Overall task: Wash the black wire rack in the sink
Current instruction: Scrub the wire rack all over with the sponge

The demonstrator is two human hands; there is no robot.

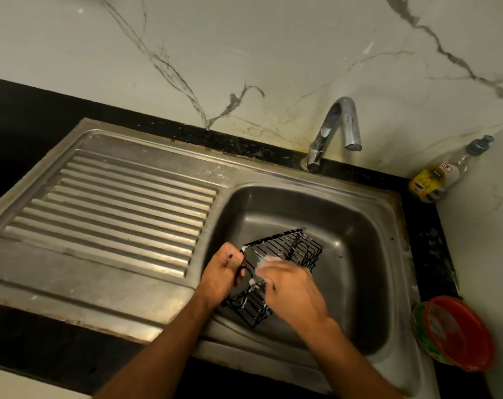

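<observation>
soapy rack being held over the sink basin

left of the sink (368, 214) basin, the ribbed draining board (123, 208) is lying bare. at the basin's near-left corner, the left hand (224, 272) is curling its fingers and thumb around the edge of the black wire rack (284, 254), holding it tilted above the basin floor. just right of that grip, the right hand (290, 286) is pressing on the rack's mesh with foamy, blurred fingers; whether it is clutching anything i cannot tell. the tap (335, 131) is standing behind the basin, and a soap bottle (437, 177) and a red tub (457, 332) are sitting to its right.
</observation>
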